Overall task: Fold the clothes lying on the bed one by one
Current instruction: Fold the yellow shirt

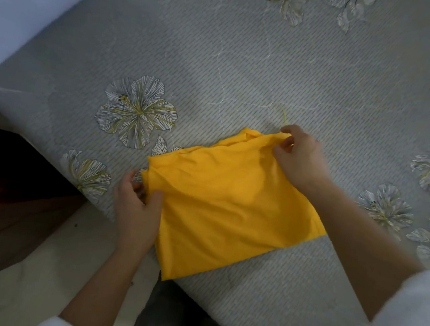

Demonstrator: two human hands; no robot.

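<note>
A yellow garment (pixel 228 202) lies folded into a rough rectangle near the front edge of the bed (pixel 268 64). Its near corner reaches the bed's edge. My left hand (pixel 137 208) pinches the garment's left edge between thumb and fingers. My right hand (pixel 301 159) pinches the far right corner, and a thin yellow thread (pixel 285 118) sticks out just beyond it. Both hands hold the same garment. No other clothes are in view.
The bed has a grey sheet printed with pale flowers (pixel 137 110). At the left lie a light tiled floor (pixel 46 265) and dark wooden furniture (pixel 14 185). A pale wall (pixel 28 6) runs along the bed's far left side.
</note>
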